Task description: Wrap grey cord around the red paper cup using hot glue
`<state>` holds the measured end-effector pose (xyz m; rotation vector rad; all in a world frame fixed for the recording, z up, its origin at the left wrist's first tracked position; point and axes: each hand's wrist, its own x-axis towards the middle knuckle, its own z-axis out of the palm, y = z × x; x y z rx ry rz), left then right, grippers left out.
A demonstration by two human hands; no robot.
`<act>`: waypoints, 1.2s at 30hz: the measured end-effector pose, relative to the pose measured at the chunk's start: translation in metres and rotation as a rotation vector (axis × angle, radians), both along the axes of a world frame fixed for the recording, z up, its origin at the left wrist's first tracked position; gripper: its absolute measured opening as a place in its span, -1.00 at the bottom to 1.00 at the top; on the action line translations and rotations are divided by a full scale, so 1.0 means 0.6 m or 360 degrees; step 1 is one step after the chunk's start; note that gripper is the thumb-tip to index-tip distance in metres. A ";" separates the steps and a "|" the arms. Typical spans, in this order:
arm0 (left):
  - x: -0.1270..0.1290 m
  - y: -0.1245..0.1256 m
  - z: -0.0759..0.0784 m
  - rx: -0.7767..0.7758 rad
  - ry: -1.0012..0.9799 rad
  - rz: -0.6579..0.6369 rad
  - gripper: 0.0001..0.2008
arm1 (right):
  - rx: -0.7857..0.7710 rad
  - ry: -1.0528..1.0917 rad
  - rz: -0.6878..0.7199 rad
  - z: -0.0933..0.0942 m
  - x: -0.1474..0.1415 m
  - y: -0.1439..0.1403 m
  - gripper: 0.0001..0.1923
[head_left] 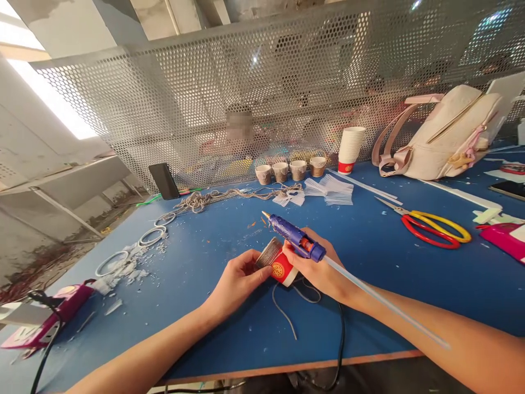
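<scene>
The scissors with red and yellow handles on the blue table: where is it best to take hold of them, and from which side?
Probably the scissors are best gripped at the handle loops, coming from the right: the loops lie flat toward the right, and the closed blades point left, away from the fingers.

Blue worktable (197, 257) backed by a perforated metal screen (246, 93), daylit

Rope-wrapped red cup (278, 264), blue glue gun (293, 236)

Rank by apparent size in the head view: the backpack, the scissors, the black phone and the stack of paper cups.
1. backpack
2. scissors
3. stack of paper cups and black phone: they look about alike, so I leave them unranked. All four lie at different distances, so true sizes may differ.
</scene>
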<state>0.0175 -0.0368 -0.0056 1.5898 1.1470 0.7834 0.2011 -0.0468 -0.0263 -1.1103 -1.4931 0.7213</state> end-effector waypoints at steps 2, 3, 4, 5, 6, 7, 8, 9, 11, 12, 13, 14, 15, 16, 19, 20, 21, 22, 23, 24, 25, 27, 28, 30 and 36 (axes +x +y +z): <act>0.000 0.000 0.001 0.0024 0.0005 0.0046 -0.72 | 0.0004 -0.0008 0.0008 0.005 0.002 -0.003 -0.83; 0.000 0.000 0.002 0.0040 0.0013 0.0070 -0.72 | -0.0018 -0.0003 0.0013 0.008 0.004 -0.004 -0.82; -0.001 0.001 0.004 0.0063 0.0027 0.0102 -0.72 | -0.0045 -0.0005 0.0008 0.011 0.008 -0.003 -0.81; -0.003 0.003 0.006 0.0094 0.0047 0.0142 -0.73 | -0.0078 -0.0023 -0.0012 0.014 0.012 -0.001 -0.80; -0.005 0.006 0.008 0.0135 0.0071 0.0185 -0.74 | -0.0112 -0.0059 -0.0047 0.015 0.017 0.003 -0.79; -0.009 0.010 0.010 0.0192 0.0098 0.0234 -0.76 | -0.0146 -0.0120 -0.0098 0.016 0.024 0.009 -0.77; -0.013 0.016 0.012 0.0266 0.0132 0.0278 -0.78 | -0.0177 -0.0195 -0.0156 0.015 0.030 0.016 -0.75; -0.017 0.023 0.014 0.0360 0.0170 0.0309 -0.80 | -0.0203 -0.0271 -0.0210 0.013 0.037 0.024 -0.72; -0.028 0.039 0.016 0.0616 0.0296 0.0344 -0.87 | -0.0239 -0.0403 -0.0286 0.004 0.049 0.043 -0.66; -0.034 0.048 0.016 0.0765 0.0387 0.0367 -0.90 | -0.0242 -0.0454 -0.0303 -0.002 0.054 0.052 -0.65; -0.039 0.056 0.016 0.0880 0.0524 0.0382 -0.91 | -0.0241 -0.0496 -0.0311 -0.008 0.058 0.060 -0.66; -0.044 0.064 0.015 0.0985 0.0684 0.0409 -0.92 | -0.0239 -0.0535 -0.0316 -0.015 0.060 0.068 -0.68; -0.049 0.071 0.014 0.1053 0.0840 0.0414 -0.90 | -0.0241 -0.0583 -0.0324 -0.021 0.062 0.073 -0.70; -0.052 0.076 0.012 0.1072 0.0902 0.0418 -0.89 | -0.0243 -0.0636 -0.0336 -0.026 0.062 0.078 -0.73; -0.057 0.082 0.008 0.1077 0.0993 0.0412 -0.86 | -0.0236 -0.0793 -0.0377 -0.035 0.062 0.082 -0.76; -0.057 0.081 0.007 0.1076 0.1014 0.0402 -0.85 | -0.0228 -0.0842 -0.0387 -0.035 0.062 0.081 -0.77; -0.057 0.080 0.008 0.1076 0.1035 0.0390 -0.84 | -0.0219 -0.0887 -0.0394 -0.034 0.062 0.080 -0.77; -0.057 0.077 0.009 0.1076 0.1054 0.0374 -0.82 | -0.0214 -0.0928 -0.0399 -0.032 0.063 0.079 -0.76; -0.057 0.075 0.011 0.1075 0.1071 0.0356 -0.81 | -0.0213 -0.0965 -0.0400 -0.029 0.063 0.077 -0.76; -0.058 0.073 0.012 0.1074 0.1089 0.0337 -0.79 | -0.0218 -0.0994 -0.0397 -0.026 0.065 0.074 -0.75; -0.059 0.071 0.014 0.1073 0.1105 0.0317 -0.77 | -0.0227 -0.1016 -0.0392 -0.023 0.066 0.071 -0.74; -0.063 0.068 0.016 0.1066 0.1133 0.0282 -0.73 | -0.0252 -0.1035 -0.0374 -0.021 0.073 0.064 -0.71; -0.066 0.067 0.017 0.1064 0.1143 0.0260 -0.70 | -0.0265 -0.1034 -0.0363 -0.021 0.077 0.059 -0.69; -0.073 0.065 0.017 0.1080 0.1150 0.0195 -0.65 | -0.0290 -0.1019 -0.0344 -0.024 0.090 0.047 -0.65; -0.083 0.060 0.014 0.1171 0.1089 0.0088 -0.63 | -0.0091 -0.0869 -0.0395 0.014 0.126 -0.045 -0.68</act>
